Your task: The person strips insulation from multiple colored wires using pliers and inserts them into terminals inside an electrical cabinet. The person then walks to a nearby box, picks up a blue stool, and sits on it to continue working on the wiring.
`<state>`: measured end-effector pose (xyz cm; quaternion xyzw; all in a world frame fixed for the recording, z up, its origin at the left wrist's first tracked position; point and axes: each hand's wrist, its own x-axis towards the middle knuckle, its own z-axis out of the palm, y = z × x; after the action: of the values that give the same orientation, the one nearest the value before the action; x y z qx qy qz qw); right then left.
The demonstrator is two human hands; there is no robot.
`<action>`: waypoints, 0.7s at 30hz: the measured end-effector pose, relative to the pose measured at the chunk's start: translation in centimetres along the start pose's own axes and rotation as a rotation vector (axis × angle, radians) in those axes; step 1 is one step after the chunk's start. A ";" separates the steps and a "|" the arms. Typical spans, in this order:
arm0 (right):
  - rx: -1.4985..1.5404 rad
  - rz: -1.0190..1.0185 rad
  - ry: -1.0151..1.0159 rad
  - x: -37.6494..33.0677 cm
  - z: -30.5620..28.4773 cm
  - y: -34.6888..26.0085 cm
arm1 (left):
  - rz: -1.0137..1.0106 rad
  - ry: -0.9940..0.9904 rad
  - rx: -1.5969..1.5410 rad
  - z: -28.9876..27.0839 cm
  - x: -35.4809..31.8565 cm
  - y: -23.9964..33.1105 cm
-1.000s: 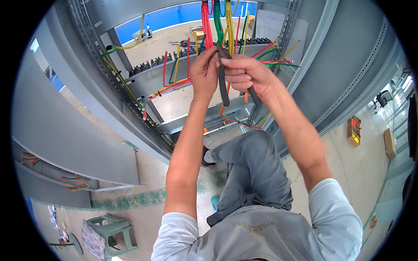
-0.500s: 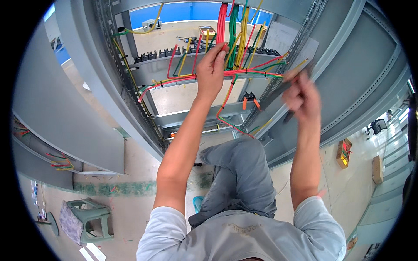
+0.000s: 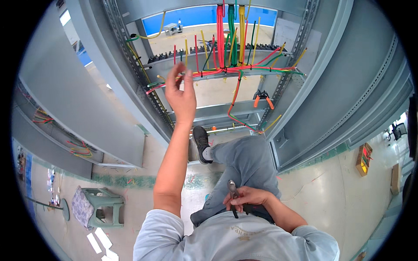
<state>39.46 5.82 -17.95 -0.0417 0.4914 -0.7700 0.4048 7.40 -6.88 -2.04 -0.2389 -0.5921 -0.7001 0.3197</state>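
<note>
My left hand point(image 3: 181, 95) is raised in front of the open grey electrical cabinet point(image 3: 130, 82), fingers pinched on a small thin piece near the left end of the bundled red, green and yellow wires point(image 3: 244, 68). My right hand point(image 3: 246, 198) is down at my waist, shut on a pair of dark-handled cutters point(image 3: 234, 195) with the jaws pointing up. The vertical wire bundle point(image 3: 230, 30) hangs above the horizontal rail.
Orange-handled pliers point(image 3: 263, 98) rest on a cabinet crossbar at the right. My bent knee and black shoe point(image 3: 201, 141) are propped at the cabinet base. A green plastic stool point(image 3: 99, 205) stands on the floor at lower left, with wire scraps scattered about.
My right hand has dropped from the wires down to my waist with the cutters. My left hand has moved left, away from the vertical bundle.
</note>
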 end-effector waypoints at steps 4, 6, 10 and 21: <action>-0.047 -0.027 -0.283 -0.2 0.6 0.0 | 0.147 0.017 0.070 -0.8 2.2 0.8; -0.064 0.022 -0.244 -0.2 0.8 0.1 | 0.059 -0.077 0.097 -1.2 3.3 0.7; -0.209 -0.110 -0.008 -0.8 0.2 0.0 | -0.024 -0.189 0.125 -2.0 4.8 1.1; -0.285 -0.480 0.486 -2.5 -2.5 -9.2 | 0.124 -0.167 0.279 -3.4 -1.1 3.5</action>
<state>34.65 11.05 -11.17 -0.0277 0.6515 -0.7545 0.0742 10.83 -10.33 -1.10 -0.2858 -0.6921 -0.5679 0.3419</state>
